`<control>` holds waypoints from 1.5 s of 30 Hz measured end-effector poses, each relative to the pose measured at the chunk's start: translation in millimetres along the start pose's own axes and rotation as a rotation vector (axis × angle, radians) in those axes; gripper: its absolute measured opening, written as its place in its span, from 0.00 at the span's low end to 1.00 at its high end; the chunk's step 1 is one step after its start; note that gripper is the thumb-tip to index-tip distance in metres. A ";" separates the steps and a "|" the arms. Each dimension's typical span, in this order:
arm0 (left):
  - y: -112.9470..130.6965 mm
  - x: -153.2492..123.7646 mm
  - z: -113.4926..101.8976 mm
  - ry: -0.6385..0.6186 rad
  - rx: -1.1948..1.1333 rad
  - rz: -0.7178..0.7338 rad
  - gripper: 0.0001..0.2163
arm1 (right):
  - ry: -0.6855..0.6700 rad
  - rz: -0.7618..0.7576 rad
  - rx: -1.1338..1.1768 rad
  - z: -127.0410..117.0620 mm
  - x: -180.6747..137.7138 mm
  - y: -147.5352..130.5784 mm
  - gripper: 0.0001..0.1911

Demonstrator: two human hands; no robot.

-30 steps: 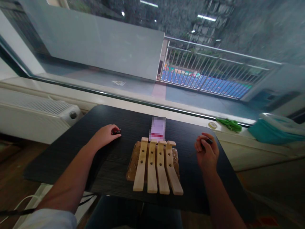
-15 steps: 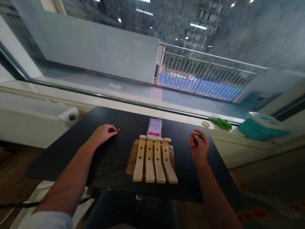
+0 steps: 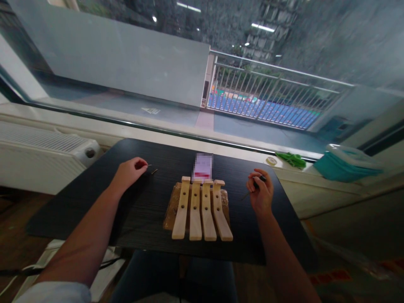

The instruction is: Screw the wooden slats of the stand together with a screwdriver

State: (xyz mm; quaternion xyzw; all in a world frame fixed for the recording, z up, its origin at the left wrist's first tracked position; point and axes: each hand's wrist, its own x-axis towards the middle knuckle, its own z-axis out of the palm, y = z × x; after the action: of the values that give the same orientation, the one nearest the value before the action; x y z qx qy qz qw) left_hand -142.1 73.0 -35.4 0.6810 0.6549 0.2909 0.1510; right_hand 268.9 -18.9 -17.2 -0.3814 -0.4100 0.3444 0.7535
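My left hand [image 3: 132,170], its fingers pinched, holds a small thin metal piece that looks like a screw [image 3: 149,165] above the left side of the dark table. Just below the fingertips another small screw [image 3: 154,171] lies on the tabletop. Over on the right, my right hand [image 3: 261,189] is closed around a screwdriver [image 3: 259,180]; its black handle shows between the fingers and its thin shaft points down and left. Between the hands, several pale wooden pieces [image 3: 195,214], each with two holes, lie side by side across a brown block [image 3: 171,208].
Behind the wooden pieces lies a blurred white and red card or packet [image 3: 203,166]. On the windowsill are a roll of tape [image 3: 271,161], a green cloth [image 3: 292,160] and a teal container [image 3: 345,166]. A radiator [image 3: 44,155] stands left of the table [image 3: 94,210].
My left hand has lifted slightly and shifted left with one screw, while another is now visible lying on the table. My right hand keeps its hold on the screwdriver. The view has shifted slightly.
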 end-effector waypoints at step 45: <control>38.2 -8.2 0.6 -0.006 -1.013 -0.286 0.11 | -0.011 0.002 0.026 6.6 -1.8 -1.0 0.09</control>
State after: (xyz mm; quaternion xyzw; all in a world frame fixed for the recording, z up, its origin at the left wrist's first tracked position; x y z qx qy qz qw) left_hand -110.8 61.4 -15.0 0.4273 0.5182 0.5454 0.5014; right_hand 262.5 -19.0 -14.5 -0.3701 -0.4094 0.3525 0.7558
